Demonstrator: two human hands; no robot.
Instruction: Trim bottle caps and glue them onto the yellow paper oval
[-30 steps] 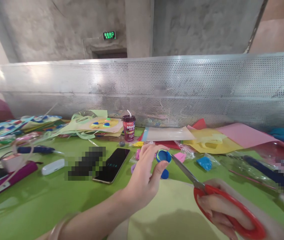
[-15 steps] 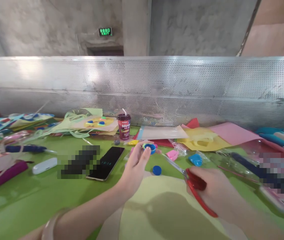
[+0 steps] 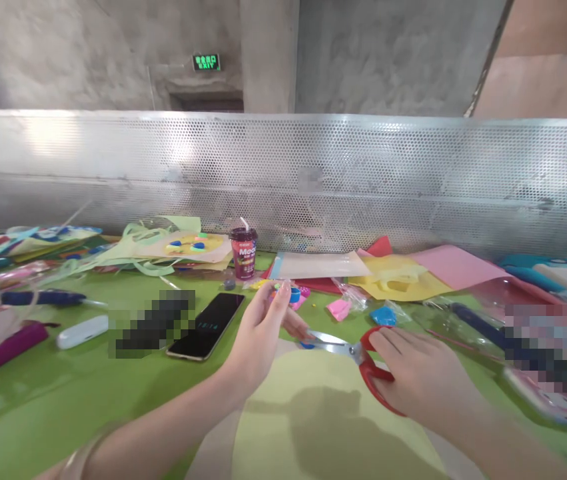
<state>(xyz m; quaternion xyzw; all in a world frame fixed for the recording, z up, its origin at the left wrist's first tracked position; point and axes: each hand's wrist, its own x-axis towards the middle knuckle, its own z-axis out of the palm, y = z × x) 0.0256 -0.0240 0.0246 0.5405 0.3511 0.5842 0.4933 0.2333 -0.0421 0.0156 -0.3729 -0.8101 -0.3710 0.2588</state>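
Two bare hands work above a pale yellow paper sheet on the bright green table. From where I stand, the left hand pinches a small rounded blue piece between thumb and fingers; the right hand grips red-handled metal scissors, blades pointing toward the left fingers. Whether they touch, I cannot tell. I judge the step as handling the piece with scissors ready; the next move calls for a steady pinch and fingertips kept clear.
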